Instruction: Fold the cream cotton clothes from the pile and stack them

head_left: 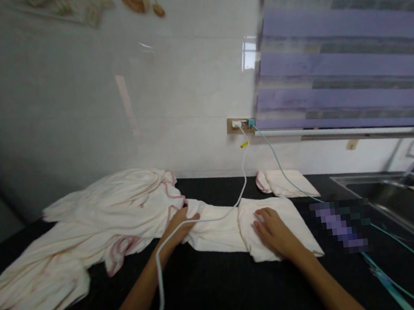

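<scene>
A white cloth (218, 232) lies across the dark counter, its right part folded into a flat square. My left hand (178, 229) is closed on the narrow left end of this cloth, thumb on top; some of its fingers are hidden. My right hand (274, 231) rests on the folded square, fingers loosely stretched and palm down, gripping nothing. Just left of my left hand spreads a loose heap of white cloths (106, 220) with pink edging. Behind the square lies a smaller folded white cloth (287, 182), with a pink-edged bit at its left.
A white cable (206, 219) runs from the wall socket (241, 125) across the cloth and over my left forearm. A teal cable (277, 155) trails right, past a blurred purple item (338, 227). A metal sink (412, 202) is set into the black counter (221, 291) at right.
</scene>
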